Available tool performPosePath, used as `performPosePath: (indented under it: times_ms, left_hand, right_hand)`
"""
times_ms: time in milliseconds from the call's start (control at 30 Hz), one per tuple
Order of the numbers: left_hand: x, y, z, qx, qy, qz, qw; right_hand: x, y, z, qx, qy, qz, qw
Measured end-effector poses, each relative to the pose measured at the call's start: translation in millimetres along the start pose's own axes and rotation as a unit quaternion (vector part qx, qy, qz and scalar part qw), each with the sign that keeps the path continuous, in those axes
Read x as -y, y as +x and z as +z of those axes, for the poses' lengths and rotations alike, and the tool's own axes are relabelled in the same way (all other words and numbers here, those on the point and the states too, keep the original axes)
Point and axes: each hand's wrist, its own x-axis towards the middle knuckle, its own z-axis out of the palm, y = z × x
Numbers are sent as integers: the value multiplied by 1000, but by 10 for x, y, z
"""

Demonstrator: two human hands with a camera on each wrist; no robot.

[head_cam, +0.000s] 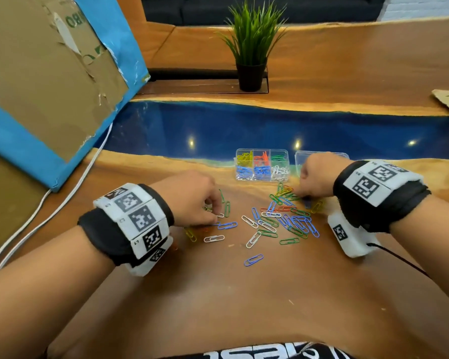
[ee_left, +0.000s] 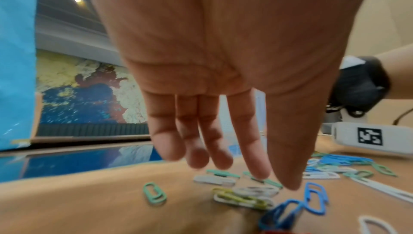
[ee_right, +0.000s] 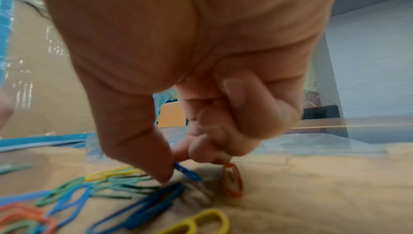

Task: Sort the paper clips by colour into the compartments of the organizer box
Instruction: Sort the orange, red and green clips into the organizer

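While my right hand [ee_right: 178, 82] pinches a blue clip [ee_right: 187, 172] at the pile [head_cam: 283, 218] mid-frame, my left hand [ee_left: 223, 78] hovers, fingers loosely straight, so I judge the next move is carrying blue up to the box [head_cam: 261, 165].

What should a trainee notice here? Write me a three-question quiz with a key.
1. True or false: one compartment of the box holds yellow clips.
2. What colour is the clip that the right hand pinches? A) blue B) white C) green
3. Fill in: the ___ hand has its fingers straight.
Key: 1 true. 2 A. 3 left hand.
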Motion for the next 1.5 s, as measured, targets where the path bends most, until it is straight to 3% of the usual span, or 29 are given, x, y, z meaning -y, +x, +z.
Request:
performPosePath:
  times_ms: [100,167,267,400,467,533,600,700,767,867,1133,1500]
  left_hand:
    - [-63,8,25,6,31,19,999]
    - [-80,14,41,22,37,16,999]
    - [-67,5,39,25,22,4,999]
    - [-49,0,42,12,15,-6,1000]
    - [-56,11,53,6,9,-8,1000]
    - [-47,14,50,0,-13,-17,1000]
    - [-20,14,53,-8,-58,-19,998]
    - [-33,19,59,-15,-120,-10,993]
    - [-59,28,70,-9,-140,-21,990]
    - [-82,53,86,0,-159,-38,987]
    - [-55,21,121,16,-66,-37,997]
    - [-274,94,91,7,22,-6,1000]
  right_hand:
    - [-82,-56,14,-1,114,-11,993]
    - [-150,-105,30,32,249,-26,968]
    - [-259,-167,53,64,459,-25,886]
    - [-376,-151,110,88,642,50,760]
    - [-395,-132,123,79,671,77,733]
    - [-389,-127,133,66,649,68,755]
    - [-382,-123,129,52,597,52,799]
    - [-346,-157,115,15,349,4,937]
    - [-289,-185,104,-6,160,-16,987]
    - [-180,-192,114,-18,84,-3,996]
    - [-115,-206,92,-33,76,6,997]
    - [-73,-213,131,-19,60,-52,997]
